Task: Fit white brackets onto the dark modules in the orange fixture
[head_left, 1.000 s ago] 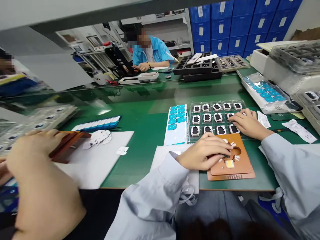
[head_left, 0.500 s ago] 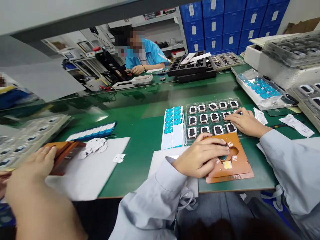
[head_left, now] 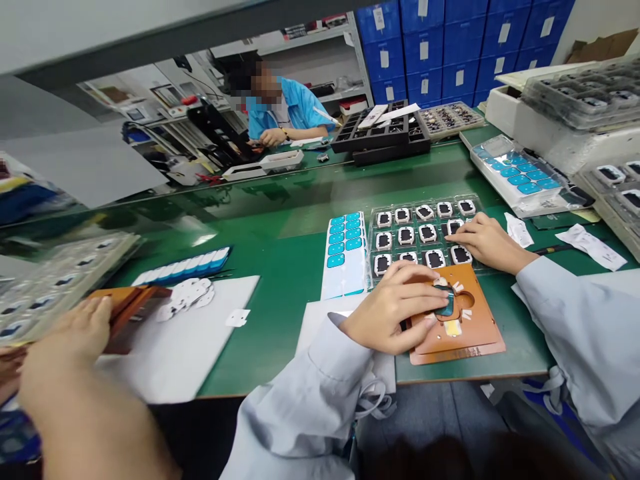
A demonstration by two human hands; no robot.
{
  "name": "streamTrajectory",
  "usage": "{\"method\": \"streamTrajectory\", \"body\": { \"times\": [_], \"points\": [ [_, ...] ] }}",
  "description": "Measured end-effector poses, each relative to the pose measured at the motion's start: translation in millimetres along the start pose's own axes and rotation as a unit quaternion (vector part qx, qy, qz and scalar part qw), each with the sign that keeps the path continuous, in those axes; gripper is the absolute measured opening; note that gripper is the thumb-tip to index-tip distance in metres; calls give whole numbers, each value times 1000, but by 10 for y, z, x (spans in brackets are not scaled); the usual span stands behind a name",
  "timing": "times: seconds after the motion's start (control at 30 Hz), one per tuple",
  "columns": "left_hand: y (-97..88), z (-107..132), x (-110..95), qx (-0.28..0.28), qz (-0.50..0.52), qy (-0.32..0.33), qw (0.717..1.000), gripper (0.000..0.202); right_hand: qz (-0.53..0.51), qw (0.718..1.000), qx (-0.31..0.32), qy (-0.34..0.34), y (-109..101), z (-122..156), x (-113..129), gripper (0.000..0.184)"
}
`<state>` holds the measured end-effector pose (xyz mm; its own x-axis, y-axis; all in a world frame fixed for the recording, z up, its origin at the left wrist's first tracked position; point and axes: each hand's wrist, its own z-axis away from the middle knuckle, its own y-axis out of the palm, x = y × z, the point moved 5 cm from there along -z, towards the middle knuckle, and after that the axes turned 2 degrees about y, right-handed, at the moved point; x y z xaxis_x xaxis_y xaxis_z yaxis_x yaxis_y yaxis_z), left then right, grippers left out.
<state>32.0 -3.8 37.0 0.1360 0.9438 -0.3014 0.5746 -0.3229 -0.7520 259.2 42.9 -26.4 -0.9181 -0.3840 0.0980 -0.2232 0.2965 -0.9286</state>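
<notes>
My left hand (head_left: 397,308) is closed on a small dark teal glossy piece (head_left: 444,301), its fingertips over the recess of an orange fixture plate (head_left: 483,330). Small white tabs and a yellowish square (head_left: 453,327) show on the plate around that recess. To the right, my right hand (head_left: 487,243) reaches over a clear plastic tray (head_left: 393,229) filled with white-framed black parts. Its fingers are pinched at one white-framed part (head_left: 455,227) in the middle row, partly hidden by the fingertips. The tray stands just behind the fixture plate.
A sheet of blue stickers (head_left: 333,277) lies left of the tray. At far left a co-worker's hand (head_left: 83,327) rests on another orange fixture (head_left: 127,303), near a pile of white pieces (head_left: 187,297). Stacked trays (head_left: 583,93) stand at right; another person sits across the bench.
My left fingers have lifted slightly, so more of the teal piece shows. My right fingertips have shifted slightly at the tray part. The view has moved a little.
</notes>
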Motion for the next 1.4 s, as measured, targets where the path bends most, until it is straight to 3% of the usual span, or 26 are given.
{"method": "streamTrajectory", "body": {
  "times": [0.17, 0.33, 0.47, 0.57, 0.67, 0.77, 0.83, 0.9, 1.03, 1.2, 1.4],
  "points": [
    [-15, -27, -54, 17, -12, -13, 1000, 16, -46, 999, -6, 14, 13, -2, -10, 34],
    [2, -12, -63, 44, -5, -34, 998, 27, -128, 991, -33, 36, -12, -35, -36, 29],
    [39, 12, -65, 65, -10, -66, 996, 29, -228, 968, -73, 79, -132, -46, -66, 31],
    [21, 12, -78, 50, -20, -58, 997, 35, -303, 942, -94, 110, -298, 13, 14, 43],
    [-16, 10, -66, 35, -38, -51, 997, 28, -390, 910, -92, 109, -491, 105, 213, 42],
    [-22, 18, -46, 41, -51, -47, 997, 32, -565, 823, -13, 64, -585, 172, 457, 26],
    [-15, 25, -44, 44, -55, -36, 997, 35, -603, 796, 40, 19, -622, 199, 574, 19],
    [-7, 31, -45, 45, -62, -26, 997, 36, -579, 813, 61, -25, -651, 208, 620, 18],
    [-1, 30, -48, 51, -65, -18, 996, 37, -474, 873, 59, -100, -680, 207, 649, 13],
    [-8, 13, -52, 60, -44, -34, 997, 34, -448, 880, 88, -135, -626, 228, 738, 26],
    [-8, 7, -60, 62, -43, -42, 996, 32, -389, 909, 28, -144, -694, 233, 690, 29]
  ]
}}
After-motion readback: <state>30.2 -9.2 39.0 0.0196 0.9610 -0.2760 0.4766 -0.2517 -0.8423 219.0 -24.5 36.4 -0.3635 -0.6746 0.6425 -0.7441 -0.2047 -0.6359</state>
